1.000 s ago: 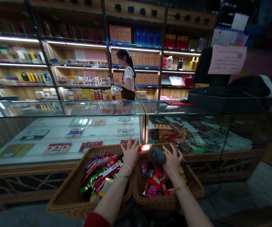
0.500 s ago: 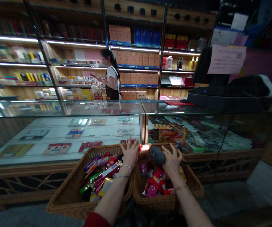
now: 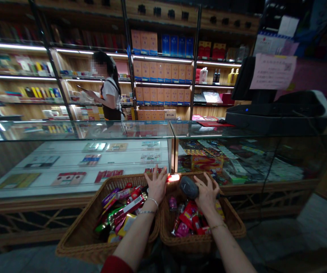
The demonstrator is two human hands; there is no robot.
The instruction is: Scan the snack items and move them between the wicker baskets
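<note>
My left hand is at the inner rim of the left wicker basket, fingers spread, beside a small brightly lit red object. Whether my fingertips touch that object is hard to tell. Above the right wicker basket, my right hand grips a dark handheld scanner, its head pointing left toward the lit object. Colourful wrapped snacks fill much of the left basket. Red and pink packets lie in the right one.
A glass display counter stands just beyond the baskets. Behind it, a person holds a flat dark device by the lit shelves. A dark monitor and machine sit on the counter at right, with a cable hanging down the front.
The person behind the counter has moved left along the shelves. My hands, the scanner and both baskets look practically unmoved.
</note>
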